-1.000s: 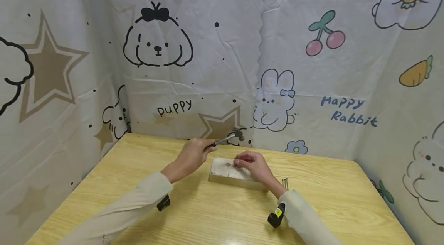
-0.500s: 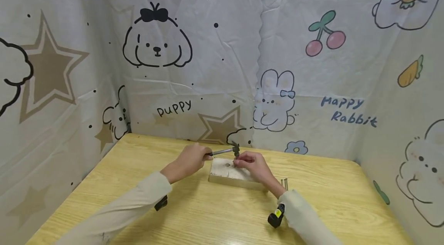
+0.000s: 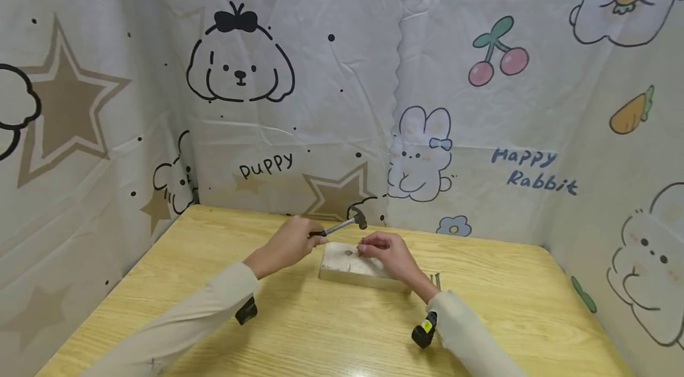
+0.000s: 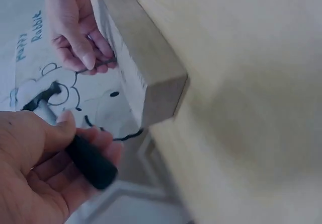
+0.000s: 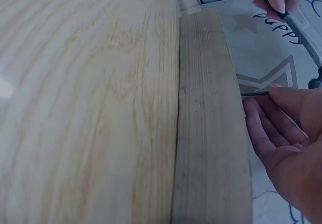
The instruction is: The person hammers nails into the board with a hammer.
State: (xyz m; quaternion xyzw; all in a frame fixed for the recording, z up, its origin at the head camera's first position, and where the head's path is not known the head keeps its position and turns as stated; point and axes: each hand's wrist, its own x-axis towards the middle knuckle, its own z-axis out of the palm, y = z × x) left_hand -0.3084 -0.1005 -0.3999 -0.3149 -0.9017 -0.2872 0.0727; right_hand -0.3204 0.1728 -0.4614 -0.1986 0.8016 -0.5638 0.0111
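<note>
In the head view my left hand (image 3: 288, 244) grips the dark handle of a claw hammer (image 3: 342, 225). The hammer's head is raised above the wooden block (image 3: 342, 265), apart from it. On the block's top face, my right hand (image 3: 391, 254) pinches a nail between thumb and fingers. The right wrist view shows this thin nail (image 5: 255, 93) standing out from the block, its point at the surface; how deep it sits I cannot tell. Seen from the left wrist, the black handle end (image 4: 93, 162) pokes out past the curled fingers.
Several loose nails (image 3: 435, 280) lie on the wooden table (image 3: 320, 329), just right of the block and near my right wrist. A dark knot (image 3: 348, 253) marks the block's top. Printed cloth (image 3: 342, 68) hangs behind the table and along its sides.
The hammer's head came down to the nail by half a second ago and has lifted again, slightly left. My right hand keeps pinching the nail in the same place on the block.
</note>
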